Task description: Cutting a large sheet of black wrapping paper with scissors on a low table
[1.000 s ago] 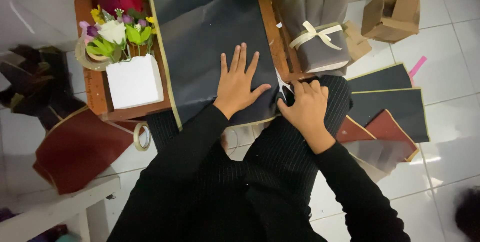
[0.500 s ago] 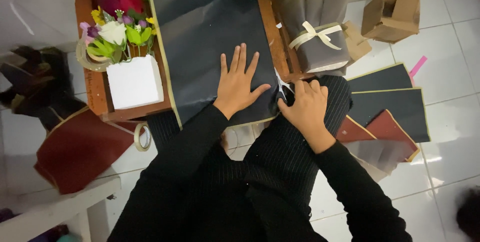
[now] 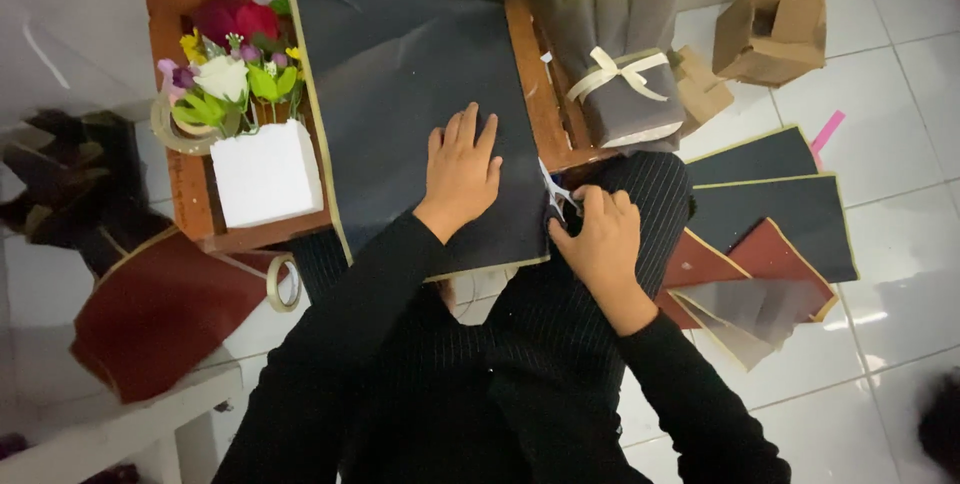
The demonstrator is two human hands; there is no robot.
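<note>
A large dark grey wrapping sheet (image 3: 410,74) with a gold edge lies over a small wooden table (image 3: 195,209). My left hand (image 3: 462,172) rests flat on the sheet near its lower right part, fingers spread. My right hand (image 3: 598,236) is closed around a pair of scissors (image 3: 555,196), whose blades sit at the sheet's right edge. Both arms wear black sleeves.
A white box with mixed flowers (image 3: 262,169) stands on the table's left. A grey-wrapped bouquet with a cream ribbon (image 3: 620,74) leans at the right. Tape rolls (image 3: 283,282), dark and red sheets (image 3: 770,214) and a cardboard box (image 3: 770,32) lie on the tiled floor.
</note>
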